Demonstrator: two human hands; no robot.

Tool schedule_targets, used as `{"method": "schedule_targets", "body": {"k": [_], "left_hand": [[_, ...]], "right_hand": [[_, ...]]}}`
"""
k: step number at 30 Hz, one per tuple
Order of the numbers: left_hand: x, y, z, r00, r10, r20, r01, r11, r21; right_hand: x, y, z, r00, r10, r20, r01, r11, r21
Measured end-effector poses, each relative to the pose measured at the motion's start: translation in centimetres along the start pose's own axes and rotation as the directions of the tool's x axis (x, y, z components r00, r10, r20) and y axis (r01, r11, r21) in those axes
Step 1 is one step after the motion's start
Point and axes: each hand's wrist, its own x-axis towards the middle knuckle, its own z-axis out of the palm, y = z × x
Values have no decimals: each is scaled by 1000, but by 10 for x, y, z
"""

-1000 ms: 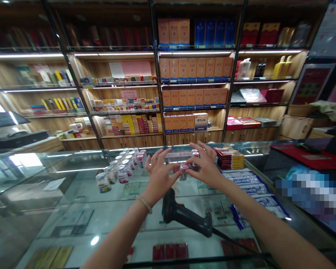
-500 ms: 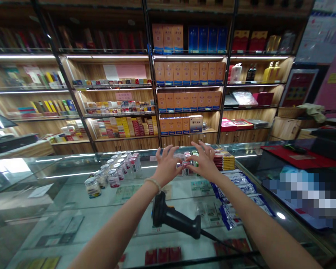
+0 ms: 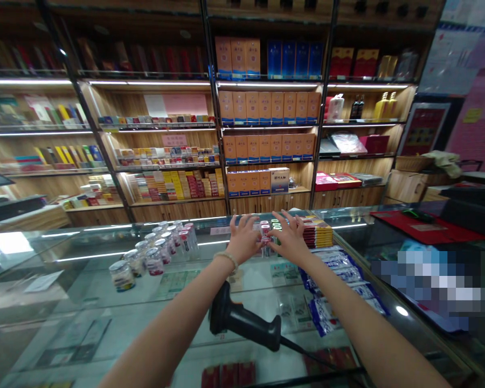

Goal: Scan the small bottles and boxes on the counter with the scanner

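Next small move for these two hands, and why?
Probably nudge the small clear pink-topped container square with the similar pink-topped container just behind it: the left hand and right hand flank it at the fingertips.

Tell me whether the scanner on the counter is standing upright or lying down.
Lying down: the black scanner rests lengthwise on the glass counter, its handle and cable stretched along the surface.

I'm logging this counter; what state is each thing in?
Left hand: fingertips at a pink-topped container
Right hand: fingertips at the same container
Pink-topped container: upright
Lidded jars: upright, lids on
Scanner: lying down, unheld
Blue-white packets: lying flat, overlapping
Yellow-red packs: stacked
Cabinet doors: shut
Light strips: lit
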Motion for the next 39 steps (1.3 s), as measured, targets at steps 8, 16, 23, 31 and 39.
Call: {"method": "schedule_targets", "body": {"k": [8, 16, 23, 31, 39], "left_hand": [[-1, -2, 5, 999, -43, 13, 43, 999, 23], [-2, -4, 2, 999, -24, -24, 25, 999, 45], [3, -1, 1, 1000, -20, 2, 20, 999, 39], [15, 1, 3, 997, -43, 70, 36, 994, 105], [23, -3, 12, 996, -59, 61, 52, 992, 114]], "right_hand": [[-1, 0, 2, 1000, -12, 4, 12, 1000, -17], [-2, 0, 3, 1000, -8, 13, 9, 1000, -19], [-4, -2, 10, 999, -34, -3, 34, 999, -40], [-1, 0, 20, 999, 5, -36, -10, 991, -136], [3, 1, 24, 997, 65, -46, -71, 986, -153]]}}
